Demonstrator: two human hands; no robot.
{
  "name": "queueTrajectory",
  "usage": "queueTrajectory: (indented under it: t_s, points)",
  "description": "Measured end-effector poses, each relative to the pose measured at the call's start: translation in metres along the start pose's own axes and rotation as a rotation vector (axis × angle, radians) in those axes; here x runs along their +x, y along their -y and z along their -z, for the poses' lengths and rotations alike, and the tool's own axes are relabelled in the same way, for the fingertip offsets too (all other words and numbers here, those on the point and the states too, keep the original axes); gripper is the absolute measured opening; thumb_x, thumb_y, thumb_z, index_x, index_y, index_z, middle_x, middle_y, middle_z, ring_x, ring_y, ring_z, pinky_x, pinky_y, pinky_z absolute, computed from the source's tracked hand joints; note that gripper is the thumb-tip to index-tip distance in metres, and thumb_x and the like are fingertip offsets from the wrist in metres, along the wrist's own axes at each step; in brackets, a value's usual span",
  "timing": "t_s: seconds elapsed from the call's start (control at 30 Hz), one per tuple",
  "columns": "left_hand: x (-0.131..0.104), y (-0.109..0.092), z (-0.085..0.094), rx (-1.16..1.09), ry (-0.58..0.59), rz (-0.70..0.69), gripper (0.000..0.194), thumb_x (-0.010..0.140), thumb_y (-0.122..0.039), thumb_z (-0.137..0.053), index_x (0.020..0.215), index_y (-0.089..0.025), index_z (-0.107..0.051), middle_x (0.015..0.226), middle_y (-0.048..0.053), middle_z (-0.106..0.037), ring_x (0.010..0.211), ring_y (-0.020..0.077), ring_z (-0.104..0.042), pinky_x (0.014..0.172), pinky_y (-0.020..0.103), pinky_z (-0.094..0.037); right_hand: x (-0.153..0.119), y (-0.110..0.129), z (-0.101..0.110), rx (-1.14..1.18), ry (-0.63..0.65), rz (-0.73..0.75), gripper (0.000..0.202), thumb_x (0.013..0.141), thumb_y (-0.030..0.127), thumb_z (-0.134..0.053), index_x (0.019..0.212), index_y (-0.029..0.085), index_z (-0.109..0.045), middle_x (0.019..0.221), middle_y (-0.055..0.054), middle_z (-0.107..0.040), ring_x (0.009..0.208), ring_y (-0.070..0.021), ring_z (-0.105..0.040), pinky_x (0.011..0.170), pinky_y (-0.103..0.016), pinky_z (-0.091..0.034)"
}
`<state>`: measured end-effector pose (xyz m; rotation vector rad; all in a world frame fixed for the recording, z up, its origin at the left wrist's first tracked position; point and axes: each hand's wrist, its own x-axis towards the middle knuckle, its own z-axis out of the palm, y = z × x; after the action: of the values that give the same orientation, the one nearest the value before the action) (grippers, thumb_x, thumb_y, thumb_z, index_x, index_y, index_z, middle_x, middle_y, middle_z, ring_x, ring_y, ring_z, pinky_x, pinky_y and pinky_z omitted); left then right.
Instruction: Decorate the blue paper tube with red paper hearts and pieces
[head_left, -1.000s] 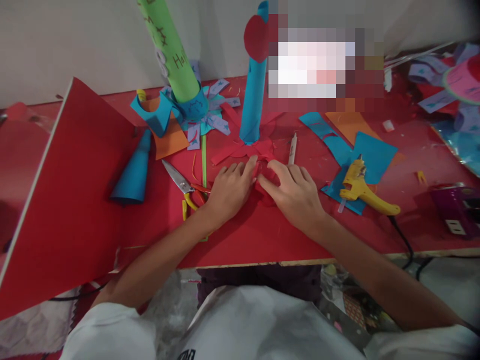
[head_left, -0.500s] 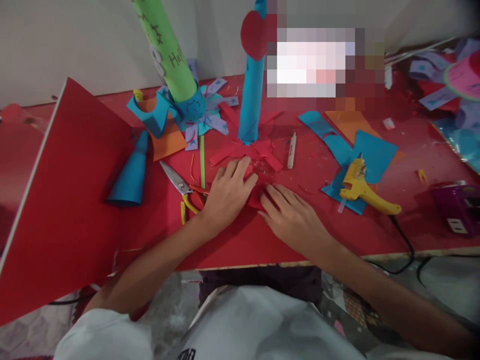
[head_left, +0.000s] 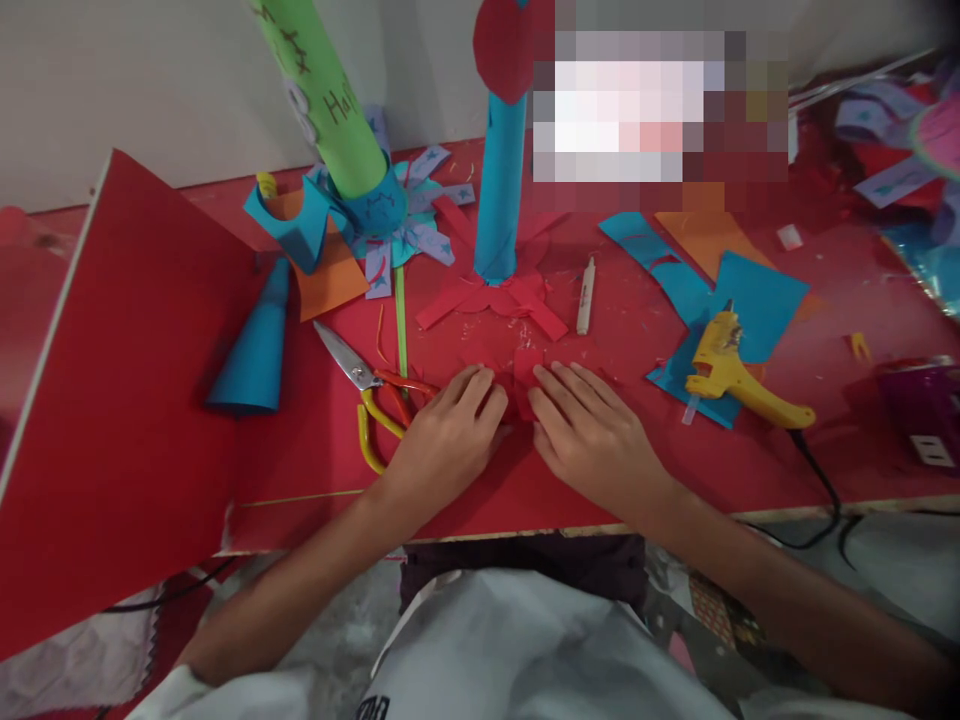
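Observation:
A small piece of red paper lies between my two hands on the red tabletop, partly covered by fingers. My left hand has its fingers curled down onto the paper's left part, beside the scissors' handles. From the other side, my right hand presses bent fingers onto the paper's right part. The red-on-red edges are hard to make out. The scissors, with yellow and orange handles, lie by my left hand. Just beyond my hands a blue paper tube stands upright on a base of red paper strips.
A yellow glue gun rests on blue paper scraps at right. A marker lies beyond my right hand. A blue cone and a tilted red board are at left. A green tube stands behind.
My left hand has drawn back towards me, and its fingers have come down lower on the red paper. More of the paper shows beside my right fingers. The view has shifted slightly.

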<state>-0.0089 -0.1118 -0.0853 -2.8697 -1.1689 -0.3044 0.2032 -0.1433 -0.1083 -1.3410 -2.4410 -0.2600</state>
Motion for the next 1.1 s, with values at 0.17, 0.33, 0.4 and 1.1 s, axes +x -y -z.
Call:
queueTrajectory:
  t_s: [0.17,0.33,0.4,1.1]
  points:
    - [-0.005,0.003,-0.002,-0.146,0.006,0.059,0.018,0.102,-0.013,-0.057,0.119,-0.011,-0.063,0.128,0.016,-0.068,0.122,0.0312,-0.069,0.105,0.045,-0.064,-0.002,-0.010,-0.004,0.038,0.007,0.034,0.036,0.100,0.006,-0.052,0.129,0.007,-0.073,0.139,-0.018,-0.075,0.133,-0.0303,-0.069,0.117,-0.045,-0.054]
    - [-0.010,0.010,-0.001,-0.316,-0.026,0.093,0.032,0.106,-0.015,-0.052,0.137,-0.012,-0.060,0.138,0.018,-0.066,0.129,0.0285,-0.068,0.109,0.047,-0.064,-0.008,-0.013,-0.005,0.089,0.079,0.050,0.050,0.101,0.006,-0.048,0.149,0.008,-0.062,0.150,-0.017,-0.068,0.143,-0.0318,-0.060,0.118,-0.047,-0.053]
    - [-0.012,0.011,-0.001,-0.324,-0.016,0.071,0.034,0.106,-0.014,-0.050,0.138,-0.014,-0.062,0.139,0.018,-0.066,0.132,0.0283,-0.067,0.110,0.047,-0.064,-0.009,-0.012,-0.005,0.092,0.092,0.040,0.051,0.101,0.006,-0.048,0.151,0.009,-0.061,0.152,-0.017,-0.067,0.145,-0.0329,-0.058,0.118,-0.049,-0.052]
    - [-0.017,-0.003,-0.003,0.094,0.030,-0.130,0.041,0.102,-0.002,-0.043,0.134,0.002,-0.066,0.143,0.024,-0.069,0.139,0.0328,-0.066,0.118,0.042,-0.059,-0.013,-0.010,0.002,0.042,0.070,0.169,0.051,0.102,0.010,-0.054,0.153,0.004,-0.059,0.161,-0.017,-0.059,0.149,-0.0356,-0.055,0.121,-0.053,-0.052]
